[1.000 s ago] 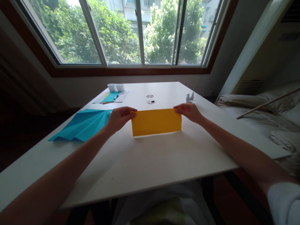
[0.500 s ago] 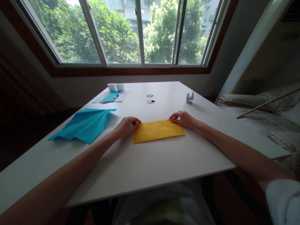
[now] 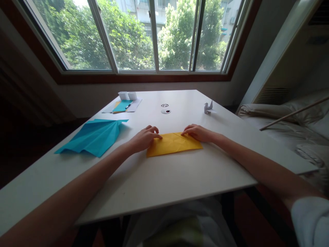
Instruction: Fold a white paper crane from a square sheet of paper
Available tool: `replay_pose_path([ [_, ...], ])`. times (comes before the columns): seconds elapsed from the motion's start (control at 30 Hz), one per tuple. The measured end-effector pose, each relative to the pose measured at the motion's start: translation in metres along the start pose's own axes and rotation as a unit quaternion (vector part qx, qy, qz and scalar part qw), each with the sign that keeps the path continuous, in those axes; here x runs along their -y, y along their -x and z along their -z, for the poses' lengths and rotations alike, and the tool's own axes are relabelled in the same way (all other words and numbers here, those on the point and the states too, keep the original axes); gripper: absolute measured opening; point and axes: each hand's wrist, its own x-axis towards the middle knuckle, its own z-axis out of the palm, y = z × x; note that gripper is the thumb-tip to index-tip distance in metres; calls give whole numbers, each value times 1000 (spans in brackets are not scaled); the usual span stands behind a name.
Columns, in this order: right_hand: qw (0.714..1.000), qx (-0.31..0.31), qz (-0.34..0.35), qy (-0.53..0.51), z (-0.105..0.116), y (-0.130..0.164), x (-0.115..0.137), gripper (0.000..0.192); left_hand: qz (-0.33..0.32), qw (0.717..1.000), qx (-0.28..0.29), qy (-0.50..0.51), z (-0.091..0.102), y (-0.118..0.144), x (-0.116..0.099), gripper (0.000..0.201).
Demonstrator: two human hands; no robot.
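Observation:
A folded sheet of yellow paper (image 3: 174, 144) lies flat on the white table in front of me, a long strip with creases across it. My left hand (image 3: 146, 138) rests over its left end. The thumb presses on the paper while the index finger is raised and apart from it. At the upper right edge, my right hand (image 3: 197, 132) lies with its fingers stretched out onto the paper, touching it near a slanting crease. Neither hand pinches the sheet. Its right lower corner shows, and part of the left end is covered by my left hand.
Creased blue paper (image 3: 94, 137) lies to the left on the white table (image 3: 159, 185). Farther back are small white containers (image 3: 128, 96), coloured sheets (image 3: 122, 105) and a pen (image 3: 129, 104). A white paper crane (image 3: 209, 107) stands at the back right, near round table inserts (image 3: 166, 111).
Both hands have moved inward along the paper's upper edge from its corners. The pinching fingers have loosened and now rest on top of the sheet. The yellow paper has stayed nearly in place.

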Motion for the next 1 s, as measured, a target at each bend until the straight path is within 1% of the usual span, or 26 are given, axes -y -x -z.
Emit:
replay_pose_path([
  [0.1,1000,-4,3,-1,0,-1,2,34,-11,1000,-1,19,-2,-5,0,37],
  [0.27,996,0,-13,87,3,-8,11,23,-31,999,-18,-8,-5,-12,-4,29],
  [0.33,993,-2,-16,118,3,-11,18,25,-9,1000,-23,-3,-5,-12,-8,26],
  [0.43,988,-16,-26,152,1,-16,29,31,46,998,-33,7,-5,-12,-15,22],
  [0.53,980,-23,-47,192,-2,-20,39,39,96,994,-39,-13,-6,-13,-24,28],
  [0.63,968,-18,-72,240,-6,-22,49,44,131,988,-50,-61,-11,-14,-32,37],
  [0.8,955,-17,-100,280,-10,-23,58,53,157,978,-62,-124,-17,-15,-41,43],
  [1.0,957,1,-121,266,-8,-18,65,65,165,973,-63,-146,-17,-11,-48,55],
])
